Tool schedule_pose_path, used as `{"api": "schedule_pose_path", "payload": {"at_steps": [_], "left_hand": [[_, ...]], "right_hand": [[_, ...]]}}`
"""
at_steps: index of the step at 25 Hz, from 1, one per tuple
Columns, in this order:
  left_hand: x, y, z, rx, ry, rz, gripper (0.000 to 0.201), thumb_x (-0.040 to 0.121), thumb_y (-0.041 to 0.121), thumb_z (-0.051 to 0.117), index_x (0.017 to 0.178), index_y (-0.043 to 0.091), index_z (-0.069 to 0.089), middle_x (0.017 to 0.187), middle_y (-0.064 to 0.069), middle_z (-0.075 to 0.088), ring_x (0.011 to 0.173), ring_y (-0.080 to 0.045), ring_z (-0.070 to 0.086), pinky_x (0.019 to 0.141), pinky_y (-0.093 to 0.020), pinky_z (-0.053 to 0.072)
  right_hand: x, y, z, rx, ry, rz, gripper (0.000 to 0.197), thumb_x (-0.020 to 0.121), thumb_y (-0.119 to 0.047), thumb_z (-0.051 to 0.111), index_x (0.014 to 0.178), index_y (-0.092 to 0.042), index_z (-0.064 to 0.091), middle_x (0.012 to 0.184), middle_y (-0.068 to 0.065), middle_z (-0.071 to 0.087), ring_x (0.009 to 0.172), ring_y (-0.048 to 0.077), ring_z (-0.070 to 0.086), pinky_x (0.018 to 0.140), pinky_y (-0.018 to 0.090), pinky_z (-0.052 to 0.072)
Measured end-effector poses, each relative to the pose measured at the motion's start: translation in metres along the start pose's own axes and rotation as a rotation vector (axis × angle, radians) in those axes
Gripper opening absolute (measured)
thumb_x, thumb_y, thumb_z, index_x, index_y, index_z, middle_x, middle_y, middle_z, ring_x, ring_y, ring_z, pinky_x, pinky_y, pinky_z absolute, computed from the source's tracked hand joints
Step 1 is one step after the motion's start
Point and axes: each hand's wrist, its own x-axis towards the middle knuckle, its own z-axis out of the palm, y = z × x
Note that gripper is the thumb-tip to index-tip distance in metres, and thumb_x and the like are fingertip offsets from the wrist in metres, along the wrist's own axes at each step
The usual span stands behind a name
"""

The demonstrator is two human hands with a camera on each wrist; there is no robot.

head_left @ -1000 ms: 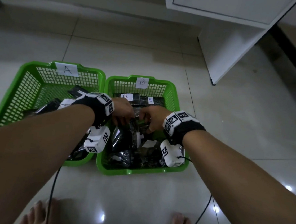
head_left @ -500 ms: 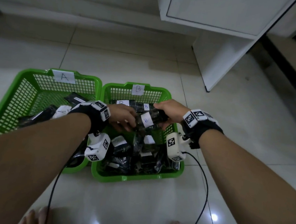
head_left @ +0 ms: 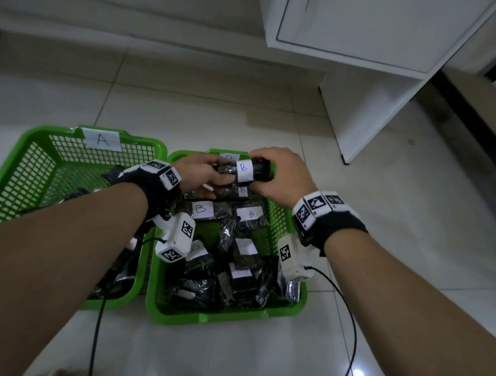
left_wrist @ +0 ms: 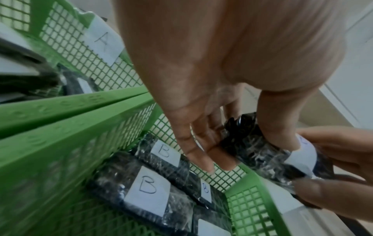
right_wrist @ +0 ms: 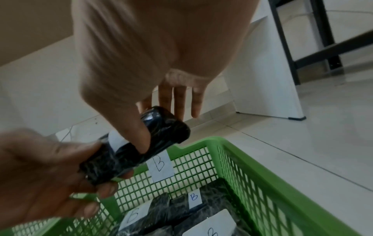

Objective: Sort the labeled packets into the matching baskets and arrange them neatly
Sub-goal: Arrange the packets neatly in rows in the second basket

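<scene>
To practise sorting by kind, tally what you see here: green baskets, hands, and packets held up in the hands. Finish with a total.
Green baskets: 2, basket A and basket B
Hands: 2, left hand and right hand
Packets held up: 1, the B packet, gripped by both hands
Total: 5

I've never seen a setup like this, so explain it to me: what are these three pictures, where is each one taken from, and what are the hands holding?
No machine here: a person wears three cameras. The head view looks down at both arms; each wrist view looks along one hand. Two green baskets stand side by side on the tiled floor, basket A and basket B, the latter full of dark packets tagged B. Both hands, the left hand and the right hand, grip one dark packet labeled B above the far end of basket B.
</scene>
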Motion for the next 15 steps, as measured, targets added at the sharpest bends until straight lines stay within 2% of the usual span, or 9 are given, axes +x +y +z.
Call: {"api": "schedule_pose_path", "payload": {"at_steps": [1, 4, 7, 10, 12, 14, 15], "left_hand": [[0.001, 0.001, -0.001, 0.018, -0.001, 0.01, 0.038, 0.084, 0.007, 0.072, 0.118, 0.023, 0.065, 0.111, -0.009, 0.069, 0.093, -0.026, 0.068, 0.089, -0.045, 0.057], [0.005, -0.007, -0.005, 0.138, -0.018, 0.0, 0.049, 0.079, 0.019, 0.079, 0.123, 0.024, 0.058, 0.111, -0.004, 0.069, 0.098, -0.024, 0.069, 0.088, -0.044, 0.057], [0.005, -0.018, -0.001, 0.45, -0.077, -0.062, 0.037, 0.078, 0.033, 0.08, 0.109, 0.02, 0.065, 0.103, -0.003, 0.071, 0.093, -0.021, 0.07, 0.082, -0.044, 0.06], [0.003, -0.021, 0.015, 0.661, -0.24, -0.15, 0.032, 0.085, 0.039, 0.073, 0.107, 0.017, 0.069, 0.099, -0.006, 0.072, 0.089, -0.021, 0.071, 0.075, -0.036, 0.062], [-0.001, -0.017, 0.02, 0.529, -0.23, -0.199, 0.028, 0.092, 0.023, 0.066, 0.115, 0.008, 0.065, 0.104, -0.011, 0.072, 0.09, -0.027, 0.072, 0.074, -0.039, 0.061], [-0.004, -0.009, 0.014, 0.123, -0.089, -0.25, 0.032, 0.094, 0.011, 0.048, 0.124, 0.001, 0.056, 0.11, -0.02, 0.07, 0.091, -0.038, 0.07, 0.073, -0.046, 0.058], [-0.006, -0.003, 0.009, -0.08, 0.001, -0.257, 0.036, 0.094, 0.014, 0.044, 0.126, 0.002, 0.054, 0.113, -0.021, 0.068, 0.092, -0.042, 0.069, 0.073, -0.048, 0.057]], "right_hand": [[0.002, 0.0, 0.001, -0.021, -0.014, -0.002, 0.049, 0.07, -0.02, 0.085, 0.116, -0.024, 0.07, 0.113, -0.005, 0.07, 0.105, 0.016, 0.059, 0.093, 0.032, 0.045], [0.003, 0.004, 0.004, -0.023, -0.09, 0.115, 0.044, 0.067, -0.031, 0.089, 0.107, -0.024, 0.072, 0.103, -0.006, 0.071, 0.094, 0.014, 0.064, 0.083, 0.03, 0.051], [0.002, 0.01, 0.01, -0.069, -0.139, 0.256, 0.04, 0.066, -0.041, 0.087, 0.096, -0.019, 0.073, 0.093, -0.003, 0.072, 0.083, 0.016, 0.067, 0.076, 0.032, 0.057], [-0.001, 0.013, 0.015, -0.008, -0.197, 0.356, 0.037, 0.065, -0.041, 0.087, 0.084, -0.012, 0.073, 0.08, 0.001, 0.071, 0.075, 0.018, 0.069, 0.067, 0.033, 0.06], [-0.003, 0.011, 0.015, 0.076, -0.176, 0.38, 0.04, 0.064, -0.042, 0.088, 0.085, -0.01, 0.074, 0.082, 0.003, 0.073, 0.073, 0.02, 0.072, 0.065, 0.041, 0.063], [-0.003, 0.004, 0.016, 0.17, -0.128, 0.378, 0.042, 0.063, -0.043, 0.089, 0.087, -0.013, 0.073, 0.084, 0.002, 0.072, 0.073, 0.019, 0.072, 0.063, 0.043, 0.063], [-0.004, -0.003, 0.018, 0.204, -0.119, 0.362, 0.042, 0.063, -0.042, 0.09, 0.09, -0.015, 0.072, 0.086, 0.001, 0.071, 0.074, 0.019, 0.072, 0.063, 0.043, 0.063]]}}
